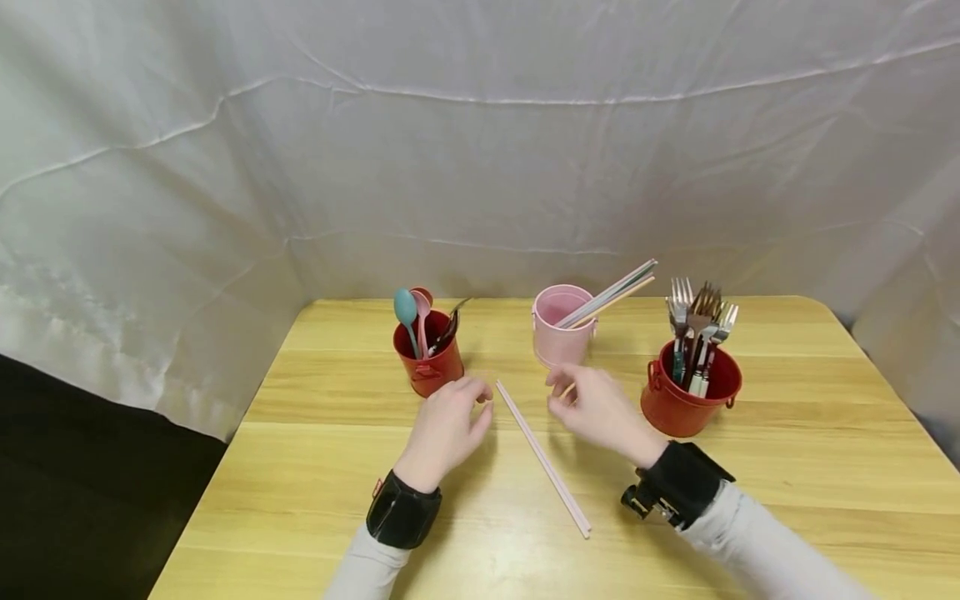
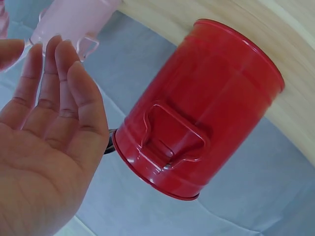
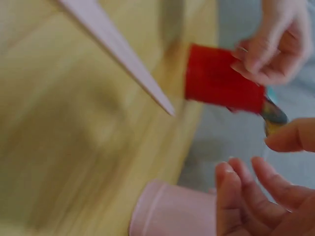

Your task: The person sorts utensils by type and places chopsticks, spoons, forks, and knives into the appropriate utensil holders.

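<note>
A pair of pale pink chopsticks [image 1: 542, 457] lies slantwise on the table between the two hands. My left hand [image 1: 448, 427] hovers left of them with loosely bent fingers and nothing in its grasp. Close beyond it stands a small red bucket [image 1: 438, 368] with spoons; the left wrist view shows its folded handle beside the relaxed fingers [image 2: 69, 83]. Over to the right of the chopsticks, my right hand [image 1: 600, 410] is held in the air, thumb and fingers apart, holding nothing. Just behind it is a pink bucket [image 1: 558, 343] containing several chopsticks [image 1: 611, 292].
A wider red bucket [image 1: 681, 412] with several forks [image 1: 701, 325] stands right of the right hand. Blue and pink spoons [image 1: 406, 312] stick up from the left red bucket. The wooden table [image 1: 300, 483] ends at a pale hanging cloth [image 1: 480, 183] behind.
</note>
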A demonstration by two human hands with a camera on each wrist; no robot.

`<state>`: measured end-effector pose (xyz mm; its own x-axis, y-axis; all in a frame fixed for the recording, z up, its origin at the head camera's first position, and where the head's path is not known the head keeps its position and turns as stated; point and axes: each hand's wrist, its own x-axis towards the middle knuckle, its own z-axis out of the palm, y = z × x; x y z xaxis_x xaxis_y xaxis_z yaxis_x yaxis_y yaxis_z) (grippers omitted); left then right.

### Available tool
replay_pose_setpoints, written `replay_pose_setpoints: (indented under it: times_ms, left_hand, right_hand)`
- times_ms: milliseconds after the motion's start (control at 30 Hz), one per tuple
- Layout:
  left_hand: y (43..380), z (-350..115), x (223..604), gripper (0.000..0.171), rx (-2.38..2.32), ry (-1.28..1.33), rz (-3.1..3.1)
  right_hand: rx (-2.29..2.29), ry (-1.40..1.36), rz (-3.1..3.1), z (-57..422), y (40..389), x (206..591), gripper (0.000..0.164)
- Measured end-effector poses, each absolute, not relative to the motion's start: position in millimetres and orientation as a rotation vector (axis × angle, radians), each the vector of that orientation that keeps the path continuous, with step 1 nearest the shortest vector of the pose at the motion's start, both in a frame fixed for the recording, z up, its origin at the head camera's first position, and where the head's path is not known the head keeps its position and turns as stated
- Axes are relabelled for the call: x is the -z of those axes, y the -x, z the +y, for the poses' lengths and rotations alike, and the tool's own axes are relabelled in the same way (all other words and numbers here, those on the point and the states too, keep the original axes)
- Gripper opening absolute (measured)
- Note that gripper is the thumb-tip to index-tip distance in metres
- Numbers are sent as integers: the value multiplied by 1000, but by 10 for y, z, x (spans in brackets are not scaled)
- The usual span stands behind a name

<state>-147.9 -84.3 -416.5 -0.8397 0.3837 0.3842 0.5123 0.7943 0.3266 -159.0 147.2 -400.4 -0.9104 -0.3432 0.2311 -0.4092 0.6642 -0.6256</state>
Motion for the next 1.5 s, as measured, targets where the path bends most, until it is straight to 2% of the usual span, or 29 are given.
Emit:
replay_pose_setpoints:
  times_ms: [567,933,1133,1500]
  left_hand:
    - [1250,-946,4282,13,306,807,-2755]
    - [1130,-952,4370,21,217,879,-2792]
    - [1102,-955,4373,20,223,863,-2798]
    - [1098,-961,4370,20,275,847,-2805]
  right_hand:
    - [-576,-828,-3049,1253,1427,4206,32]
    - [-626,-809,-3146,1177,1377,4297,32]
    - [-637,-808,-3153,1186,1360,4369,25]
    - [-723,-687,-3268,1200,1324,4394,28]
